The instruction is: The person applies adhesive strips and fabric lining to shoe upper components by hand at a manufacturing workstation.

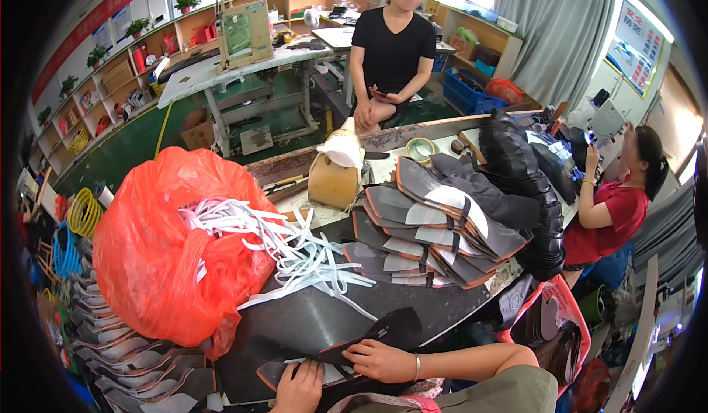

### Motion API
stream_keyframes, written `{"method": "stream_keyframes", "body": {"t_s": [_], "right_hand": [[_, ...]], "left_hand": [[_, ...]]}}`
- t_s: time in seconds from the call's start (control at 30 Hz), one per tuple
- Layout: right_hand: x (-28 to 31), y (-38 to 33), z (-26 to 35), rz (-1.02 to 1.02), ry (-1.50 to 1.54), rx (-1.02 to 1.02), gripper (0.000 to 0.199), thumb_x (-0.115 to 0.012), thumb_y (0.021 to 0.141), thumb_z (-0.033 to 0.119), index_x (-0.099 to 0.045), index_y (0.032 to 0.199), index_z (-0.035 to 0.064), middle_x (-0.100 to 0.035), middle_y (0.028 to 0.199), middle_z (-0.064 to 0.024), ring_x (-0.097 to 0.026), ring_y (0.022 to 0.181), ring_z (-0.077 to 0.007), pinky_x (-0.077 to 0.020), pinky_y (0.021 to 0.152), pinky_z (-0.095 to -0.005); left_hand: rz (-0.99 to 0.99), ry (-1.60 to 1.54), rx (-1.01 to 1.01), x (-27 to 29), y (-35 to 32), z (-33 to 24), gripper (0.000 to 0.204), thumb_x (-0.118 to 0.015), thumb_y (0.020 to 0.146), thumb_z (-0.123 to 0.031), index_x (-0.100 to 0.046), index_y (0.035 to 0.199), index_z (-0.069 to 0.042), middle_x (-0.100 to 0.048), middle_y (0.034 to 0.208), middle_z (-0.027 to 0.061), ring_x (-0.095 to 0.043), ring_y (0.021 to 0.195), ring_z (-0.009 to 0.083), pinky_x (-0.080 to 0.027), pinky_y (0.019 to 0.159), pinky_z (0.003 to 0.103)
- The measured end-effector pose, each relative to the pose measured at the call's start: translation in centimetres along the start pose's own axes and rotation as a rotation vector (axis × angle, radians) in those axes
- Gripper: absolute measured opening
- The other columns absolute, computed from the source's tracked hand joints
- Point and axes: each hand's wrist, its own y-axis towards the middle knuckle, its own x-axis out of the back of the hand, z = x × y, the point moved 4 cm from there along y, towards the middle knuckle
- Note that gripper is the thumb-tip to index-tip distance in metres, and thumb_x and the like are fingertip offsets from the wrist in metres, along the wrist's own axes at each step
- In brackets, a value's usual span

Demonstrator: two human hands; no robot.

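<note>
At the near edge of the black work surface point(295, 324), my left hand point(301, 387) presses bent fingers onto a grey and black shoe upper piece point(267, 375) with an orange edge. Its thumb is hidden. To the right, my right hand point(380, 360) pinches a long black shoe upper piece point(383, 333) that rises away from the surface. The two pieces overlap between my hands, and I cannot tell whether they are joined. Beyond them lies a tangle of white strips point(317, 262), spilling from a red plastic bag point(169, 243).
Stacked shoe upper pieces point(435, 221) and a row of black pieces point(516, 184) stand beyond my right hand. A thread cone point(343, 147) tops a yellowish block point(333, 181). More pieces point(140, 369) line the left; a pink basket point(575, 310) is right. Two people sit nearby.
</note>
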Motion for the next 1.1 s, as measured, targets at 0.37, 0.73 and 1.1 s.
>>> {"method": "stream_keyframes", "body": {"t_s": [0.37, 0.73, 1.1], "right_hand": [[2.3, 0.5, -1.0, 0.086, 0.123, -0.303, 0.016, -0.064, 0.079, 0.019, -0.062, 0.084, 0.0035, -0.061, 0.086, -0.0151, -0.059, 0.084, -0.0318, -0.0481, 0.079, -0.0411], [2.6, 0.7, -1.5, -0.11, 0.072, -0.361, 0.017, -0.067, 0.081, 0.008, -0.056, 0.091, 0.0001, -0.067, 0.092, -0.0159, -0.064, 0.084, -0.0329, -0.0537, 0.074, -0.0367], [2.0, -0.2, -0.5, -0.154, 0.186, -0.274, 0.014, -0.068, 0.079, 0.003, -0.056, 0.084, -0.0014, -0.065, 0.113, -0.0171, -0.063, 0.096, -0.0332, -0.0522, 0.084, -0.0392]], "left_hand": [[-0.001, -0.016, 0.037, -5.4, 1.9, -3.4, 0.042, -0.049, 0.082, -0.026, -0.066, 0.114, -0.004, -0.062, 0.124, 0.0139, -0.053, 0.12, 0.0274, -0.042, 0.096, 0.041], [-0.2, 0.068, 0.09, -1.8, 2.3, -3.1, 0.035, -0.055, 0.079, -0.021, -0.067, 0.105, -0.002, -0.065, 0.111, 0.0081, -0.057, 0.11, 0.0197, -0.045, 0.088, 0.032], [-0.181, -0.026, 0.068, -2.2, 1.9, -3.0, 0.035, -0.055, 0.078, -0.021, -0.068, 0.103, 0.0, -0.065, 0.104, 0.0096, -0.058, 0.103, 0.0196, -0.045, 0.086, 0.032]]}}
